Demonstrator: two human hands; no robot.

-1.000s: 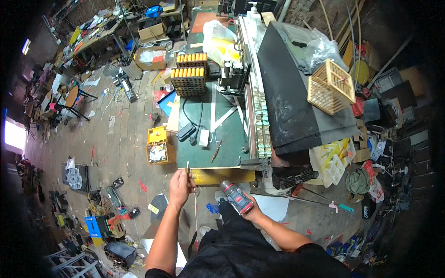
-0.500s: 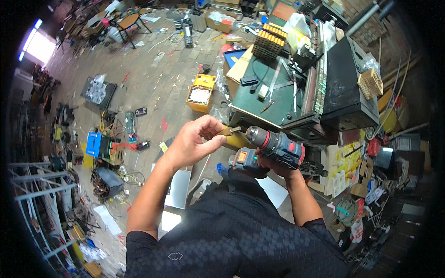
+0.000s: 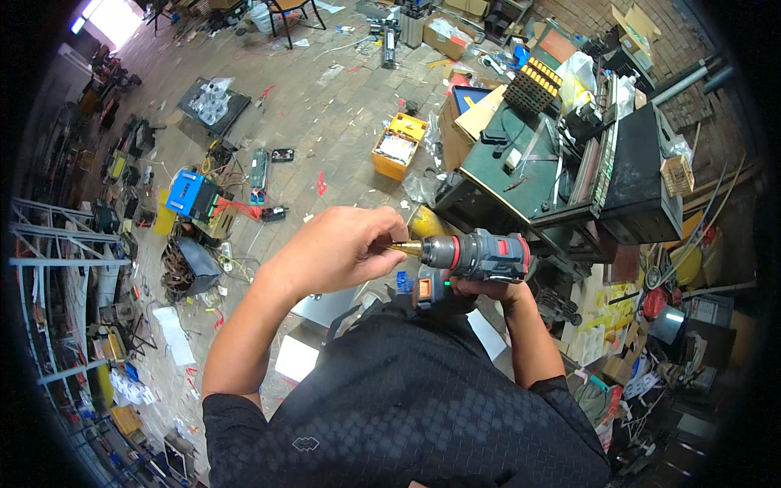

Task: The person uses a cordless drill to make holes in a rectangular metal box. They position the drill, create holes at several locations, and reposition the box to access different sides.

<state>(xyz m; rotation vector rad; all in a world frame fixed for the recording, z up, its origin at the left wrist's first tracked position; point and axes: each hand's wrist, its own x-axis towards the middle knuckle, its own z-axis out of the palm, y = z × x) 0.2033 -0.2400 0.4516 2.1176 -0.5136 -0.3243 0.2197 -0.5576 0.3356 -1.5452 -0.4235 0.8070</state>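
Note:
My right hand [image 3: 492,289] is wrapped round the grip of a grey and red cordless drill [image 3: 493,254], held level in front of my body with its chuck [image 3: 439,251] facing left. A small display glows orange low on the drill. My left hand [image 3: 329,250] pinches a gold-coloured tapered drill bit [image 3: 409,247] between thumb and fingers. One end of the bit meets the mouth of the chuck; how deep it sits there I cannot tell. My left fingers hide its other end.
A green-topped workbench [image 3: 508,183] stands ahead to the right, beside a black cabinet [image 3: 630,175]. An orange toolbox [image 3: 394,163] sits on the brick floor. At left are a blue machine [image 3: 194,193] and a metal rack [image 3: 69,262]. Scraps and cables litter the floor.
The bit, held apart from the chuck before, now meets it. The drill has turned level, and both hands have come together. My view has shifted, so the surroundings appear moved.

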